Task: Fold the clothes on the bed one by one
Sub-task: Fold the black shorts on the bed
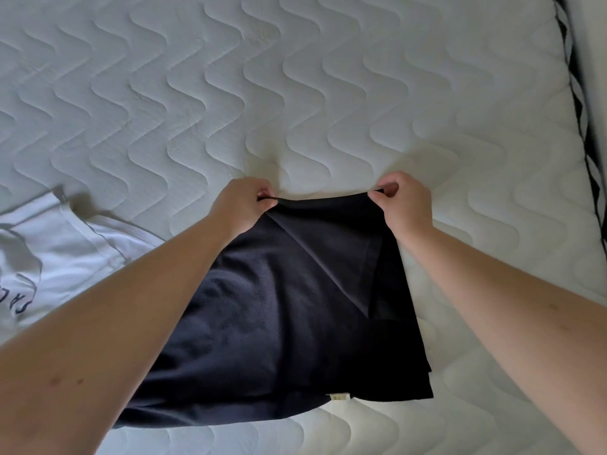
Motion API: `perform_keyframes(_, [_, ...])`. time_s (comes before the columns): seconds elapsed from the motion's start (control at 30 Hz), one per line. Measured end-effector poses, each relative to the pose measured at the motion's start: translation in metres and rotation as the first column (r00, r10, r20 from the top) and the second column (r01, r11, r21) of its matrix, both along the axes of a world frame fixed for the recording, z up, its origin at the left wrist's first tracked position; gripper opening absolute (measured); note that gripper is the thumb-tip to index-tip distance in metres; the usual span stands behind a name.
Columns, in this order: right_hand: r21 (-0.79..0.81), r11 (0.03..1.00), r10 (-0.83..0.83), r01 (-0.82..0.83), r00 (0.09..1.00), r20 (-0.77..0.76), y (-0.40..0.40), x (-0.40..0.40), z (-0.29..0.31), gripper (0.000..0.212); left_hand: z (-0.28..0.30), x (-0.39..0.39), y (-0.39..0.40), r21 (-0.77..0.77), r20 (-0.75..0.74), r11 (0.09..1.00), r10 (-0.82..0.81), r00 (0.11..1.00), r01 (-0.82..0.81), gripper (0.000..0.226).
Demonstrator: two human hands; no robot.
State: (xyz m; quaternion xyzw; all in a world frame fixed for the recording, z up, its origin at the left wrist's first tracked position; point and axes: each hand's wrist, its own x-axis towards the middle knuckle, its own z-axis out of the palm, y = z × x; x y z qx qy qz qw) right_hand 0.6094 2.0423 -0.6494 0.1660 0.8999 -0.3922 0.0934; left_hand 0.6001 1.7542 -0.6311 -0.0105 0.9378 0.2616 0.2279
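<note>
Navy knit fabric fills the lower middle of the frame: a dark garment point(279, 323) lies partly folded on the mattress point(295, 93), its far edge lifted a little off the quilting. The left hand point(241, 205) pinches that edge at its left corner, fingers curled over the hem; the right hand point(405, 205) pinches the right corner the same way, thumb and fingers pressed together on the cloth. Both bare forearms reach in from the bottom corners. A diagonal crease runs down from the left corner toward the garment's right side, where a second layer shows beneath. At the lower edge a small pale tag point(340, 396) sticks out; any print on it is too small to read. At the left edge lies a white garment point(59, 254) with dark lettering, cut off and turned so it cannot be read. The mattress is white with wavy stitching, and a black zigzag trim point(581, 103) runs down its right side.
</note>
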Motion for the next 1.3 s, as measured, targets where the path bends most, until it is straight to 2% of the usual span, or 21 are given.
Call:
perform_keyframes(0.1, [0.101,0.993,0.07,-0.067,0.997,-0.022,-0.001,-0.001,0.005,0.019,0.001,0.011,0.012,-0.051,-0.201,0.996,-0.081,0.976,0.072,0.018])
perform_keyframes(0.17, [0.139,0.989,0.068,-0.058,0.995,-0.07,0.001,0.008,0.013,0.019,0.007,0.019,0.019,-0.013,-0.285,0.988,-0.151,0.947,0.154,0.024])
perform_keyframes(0.23, [0.125,0.992,0.048,-0.035,0.994,-0.101,0.005,0.027,0.023,0.017,0.009,0.028,0.024,0.004,-0.264,0.955,-0.286,0.921,0.298,0.032])
perform_keyframes(0.3, [0.109,0.994,0.04,-0.031,0.996,-0.081,0.007,0.053,0.032,0.02,0.008,0.037,0.029,-0.048,-0.198,0.906,-0.421,0.885,0.42,0.044])
perform_keyframes(0.37, [0.12,0.99,0.081,-0.079,0.997,-0.014,0.006,0.079,0.036,0.026,0.004,0.043,0.035,-0.1,-0.155,0.89,-0.455,0.877,0.445,0.051])
perform_keyframes(0.47, [0.103,0.984,0.134,-0.147,0.983,0.129,0.002,0.104,0.031,0.038,0.001,0.045,0.04,-0.124,-0.171,0.9,-0.435,0.884,0.419,0.05])
perform_keyframes(0.57, [-0.117,0.993,0.028,-0.009,0.987,0.157,-0.003,0.104,0.028,0.04,0.001,0.047,0.043,-0.13,-0.204,0.905,-0.425,0.882,0.406,0.053])
perform_keyframes(0.67, [-0.311,0.939,-0.103,0.148,0.982,0.158,-0.005,0.094,0.03,0.055,0.001,0.049,0.044,-0.129,-0.18,0.903,-0.428,0.885,0.411,0.057])
perform_keyframes(0.7, [-0.354,0.917,-0.135,0.185,0.977,0.163,-0.005,0.09,0.031,0.053,0.0,0.049,0.044,-0.136,-0.176,0.901,-0.431,0.885,0.412,0.057])
perform_keyframes(0.8, [-0.446,0.869,-0.174,0.215,0.976,0.132,-0.002,0.074,0.034,0.026,0.0,0.047,0.045,-0.184,-0.192,0.901,-0.424,0.885,0.392,0.055])
perform_keyframes(0.83, [-0.472,0.855,-0.179,0.214,0.977,0.118,-0.001,0.066,0.035,0.022,-0.001,0.046,0.045,-0.199,-0.201,0.905,-0.413,0.888,0.376,0.054])
perform_keyframes(0.93, [-0.495,0.842,-0.158,0.217,0.975,0.159,0.003,0.041,0.035,0.025,-0.001,0.041,0.047,-0.199,-0.231,0.929,-0.354,0.906,0.312,0.049])
perform_keyframes(1.07, [-0.499,0.827,-0.124,0.258,0.95,0.287,0.006,0.023,0.032,0.041,-0.006,0.032,0.049,-0.207,-0.254,0.958,-0.25,0.935,0.2,0.034])
perform_keyframes(1.17, [-0.538,0.8,-0.123,0.266,0.95,0.287,0.008,0.029,0.03,0.05,-0.009,0.025,0.052,-0.181,-0.227,0.976,-0.158,0.961,0.118,0.026])
perform_keyframes(1.23, [-0.506,0.841,-0.067,0.192,0.965,0.255,0.008,0.037,0.028,0.053,-0.012,0.022,0.054,-0.136,-0.21,0.987,-0.109,0.972,0.081,0.021])
perform_keyframes(1.3, [-0.395,0.914,-0.01,0.093,0.978,0.207,0.008,0.042,0.025,0.048,-0.014,0.022,0.053,-0.108,-0.196,0.991,-0.105,0.975,0.084,0.016])
